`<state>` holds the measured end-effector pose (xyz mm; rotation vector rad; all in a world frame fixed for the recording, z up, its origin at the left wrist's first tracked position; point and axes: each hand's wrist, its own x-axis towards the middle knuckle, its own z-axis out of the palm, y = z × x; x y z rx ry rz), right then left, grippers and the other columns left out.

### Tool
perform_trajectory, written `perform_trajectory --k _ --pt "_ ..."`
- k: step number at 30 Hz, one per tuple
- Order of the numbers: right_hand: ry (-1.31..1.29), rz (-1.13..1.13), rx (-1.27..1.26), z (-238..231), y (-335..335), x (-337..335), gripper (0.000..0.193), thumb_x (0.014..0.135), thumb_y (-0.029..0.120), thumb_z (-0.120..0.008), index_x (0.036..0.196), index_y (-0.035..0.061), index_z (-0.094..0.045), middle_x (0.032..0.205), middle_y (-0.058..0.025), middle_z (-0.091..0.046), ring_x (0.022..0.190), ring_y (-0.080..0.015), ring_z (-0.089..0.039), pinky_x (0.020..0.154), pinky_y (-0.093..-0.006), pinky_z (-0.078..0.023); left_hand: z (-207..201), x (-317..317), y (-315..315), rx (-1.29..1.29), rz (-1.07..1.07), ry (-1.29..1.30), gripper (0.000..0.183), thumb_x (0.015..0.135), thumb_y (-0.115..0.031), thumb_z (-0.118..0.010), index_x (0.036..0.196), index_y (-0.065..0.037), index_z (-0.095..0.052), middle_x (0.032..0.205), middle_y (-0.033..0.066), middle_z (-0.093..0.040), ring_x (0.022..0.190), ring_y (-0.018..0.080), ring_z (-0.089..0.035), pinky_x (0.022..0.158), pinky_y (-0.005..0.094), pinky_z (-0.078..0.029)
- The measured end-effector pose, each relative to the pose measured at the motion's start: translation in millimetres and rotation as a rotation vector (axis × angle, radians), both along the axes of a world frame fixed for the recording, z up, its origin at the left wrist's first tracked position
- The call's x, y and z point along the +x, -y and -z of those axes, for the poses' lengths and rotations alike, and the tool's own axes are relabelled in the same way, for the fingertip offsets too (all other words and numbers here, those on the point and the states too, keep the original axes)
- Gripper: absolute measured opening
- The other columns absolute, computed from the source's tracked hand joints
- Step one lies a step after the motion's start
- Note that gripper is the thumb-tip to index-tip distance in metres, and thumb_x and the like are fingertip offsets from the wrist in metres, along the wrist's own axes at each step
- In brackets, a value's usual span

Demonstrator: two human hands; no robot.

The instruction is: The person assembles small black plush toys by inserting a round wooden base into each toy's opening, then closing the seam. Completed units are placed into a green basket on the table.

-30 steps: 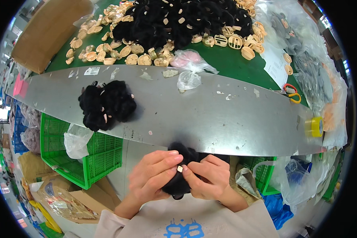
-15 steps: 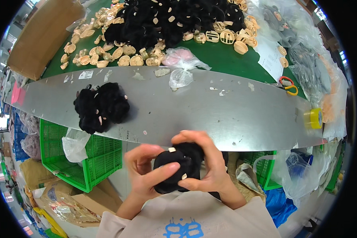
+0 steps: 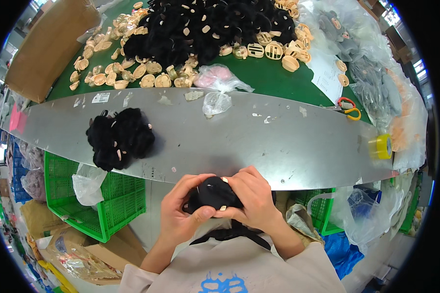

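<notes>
Just off the near edge of the metal work surface, both my hands grip a small black plush piece (image 3: 215, 194) with pale bits on it. My left hand (image 3: 185, 205) wraps its left side, thumb along the lower edge. My right hand (image 3: 252, 198) closes round the right side, fingers over the top and thumb below. Its underside is hidden by my hands. A clump of similar black plush pieces (image 3: 121, 136) lies on the left of the metal surface (image 3: 220, 141).
A black plush pile (image 3: 205, 29) and cream plastic shells (image 3: 154, 80) cover the green table. Scissors (image 3: 348, 108) and yellow tape (image 3: 384, 146) lie right. Green crates (image 3: 102, 215) stand below. A knotted plastic bag (image 3: 217, 101) overhangs the far metal edge; a cardboard box (image 3: 49, 49) stands far left.
My hands have turned the plush piece and closed more tightly round it. My left fingers, lifted and spread before, now wrap its side. The view has shifted slightly.
</notes>
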<state>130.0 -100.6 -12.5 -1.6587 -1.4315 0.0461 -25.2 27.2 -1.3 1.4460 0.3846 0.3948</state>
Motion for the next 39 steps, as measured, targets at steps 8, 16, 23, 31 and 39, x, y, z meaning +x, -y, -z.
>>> perform_trajectory --k 8,16,23,31,39 --pt "0.054 0.036 -0.062 7.6 4.4 7.3 0.058 0.085 0.052 -0.067 0.099 -0.0034 -0.06 0.081 -0.0135 -0.06 0.071 -0.0296 -0.059 0.068 -0.0402 -0.047 -6.0 21.1 15.7 -0.251 -0.073 -0.084 0.05 0.081 -0.001 -0.075 0.126 0.005 -0.056 0.114 0.0075 -0.065 0.103 0.0106 -0.06 0.091 0.0251 -0.049" --pt "0.133 -0.058 -0.005 -4.5 -15.3 45.9 0.039 0.087 0.037 -0.066 0.1 0.0011 -0.062 0.09 -0.0127 -0.064 0.083 -0.0321 -0.063 0.075 -0.0428 -0.05 12.9 20.4 21.4 -0.191 -0.288 -0.045 0.022 0.078 0.002 -0.066 0.1 0.001 -0.063 0.087 -0.0026 -0.061 0.08 0.0041 -0.054 0.071 0.0182 -0.044" --pt "0.585 0.427 -0.207 6.4 -113.8 256.7 0.039 0.086 0.028 -0.068 0.117 0.006 -0.065 0.111 -0.0141 -0.065 0.107 -0.0351 -0.058 0.092 -0.0462 -0.047 4.2 16.2 15.9 -0.207 -0.479 0.035 0.014 0.073 0.0 -0.063 0.087 0.0 -0.063 0.079 -0.0043 -0.057 0.072 0.0035 -0.049 0.065 0.0183 -0.04" --pt "0.641 0.503 -0.696 19.2 -152.5 286.5 0.041 0.087 0.044 -0.066 0.112 0.012 -0.067 0.101 -0.0172 -0.068 0.099 -0.0337 -0.065 0.081 -0.0472 -0.05 -5.5 -6.1 9.9 -0.204 -0.634 0.013 0.022 0.067 -0.007 -0.06 0.087 0.002 -0.064 0.078 -0.0036 -0.057 0.071 0.0044 -0.048 0.063 0.0196 -0.039" --pt "0.52 0.435 -0.613 22.7 -126.0 279.6 0.038 0.08 0.038 -0.073 0.1 0.0075 -0.064 0.089 -0.0164 -0.068 0.085 -0.0339 -0.068 0.07 -0.0461 -0.052 9.2 -7.6 1.7 -0.254 -0.594 0.03 0.021 0.069 -0.009 -0.059 0.088 0.001 -0.064 0.077 -0.004 -0.057 0.071 0.0038 -0.049 0.063 0.0189 -0.039"
